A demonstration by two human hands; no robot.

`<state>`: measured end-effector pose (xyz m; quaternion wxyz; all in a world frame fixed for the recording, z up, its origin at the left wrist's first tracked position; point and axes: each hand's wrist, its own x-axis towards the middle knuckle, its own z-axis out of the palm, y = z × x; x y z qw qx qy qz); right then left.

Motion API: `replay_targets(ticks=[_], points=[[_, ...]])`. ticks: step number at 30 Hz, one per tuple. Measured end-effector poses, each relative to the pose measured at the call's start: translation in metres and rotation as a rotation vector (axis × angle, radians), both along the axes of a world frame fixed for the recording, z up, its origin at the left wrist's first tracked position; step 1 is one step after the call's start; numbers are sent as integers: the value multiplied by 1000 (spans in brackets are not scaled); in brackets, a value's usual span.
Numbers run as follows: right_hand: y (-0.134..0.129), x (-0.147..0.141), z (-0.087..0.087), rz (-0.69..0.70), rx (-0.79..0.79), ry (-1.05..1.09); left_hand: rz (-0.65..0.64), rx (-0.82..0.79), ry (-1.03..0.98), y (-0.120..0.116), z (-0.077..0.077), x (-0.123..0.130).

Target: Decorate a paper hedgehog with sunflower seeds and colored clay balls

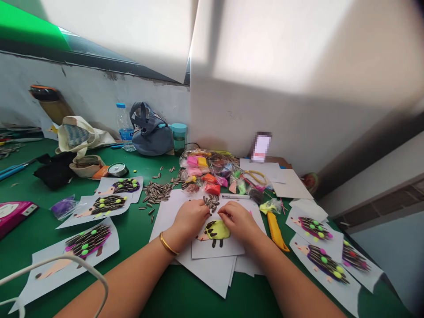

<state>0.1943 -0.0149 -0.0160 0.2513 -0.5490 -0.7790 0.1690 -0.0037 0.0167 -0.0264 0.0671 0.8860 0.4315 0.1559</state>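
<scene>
Head cam: our L hand (194, 215) is curled, fingertips bunched; knuckles hide the tips, so we can't tell if it's pinching anything. Our R hand (237, 221) is curled too, thumb & index close tog.; can't tell what it grips. Betw. & just below them we've got the yellow-green clay hedgehog (224, 227) on a white sheet (215, 252), sheet's upper part partly covered by our hands. Small seed heap (211, 202) sits betw. our hands, beyond the hedgehog; larger seed pile (157, 192) off L. Clay packets (212, 189) overlap, hard to count. Upright screen (261, 148) is pixelated, unreadable. White cable (102, 282) & pink box (15, 217) run out of view, L.
</scene>
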Motion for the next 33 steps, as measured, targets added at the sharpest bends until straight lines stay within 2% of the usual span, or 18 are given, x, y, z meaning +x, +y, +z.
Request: replay_targets(ticks=[3,6,9,12,14,18,25,28,33], points=[[-1,-1,-1,-10,31,22,-1,68,22,-1,1,3],[-2,0,0,-22,50,72,27,62,-70,-2,5,2],[-5,-2,1,-21,22,152,48,-88,-340,-5,9,1],[-10,-7,3,-7,-8,209,-15,-254,-620,-10,11,3],[-13,-10,5,1,-9,225,-36,-346,-715,-15,12,4],[-16,-12,7,-7,14,288,33,-461,-801,-20,12,6],[-17,-8,7,-15,25,416,-5,-402,-744,-14,15,1],[-16,-4,8,-4,-15,356,-16,-430,-634,-10,14,-3],[-14,0,6,26,-50,150,67,-369,-419,-3,10,-12]])
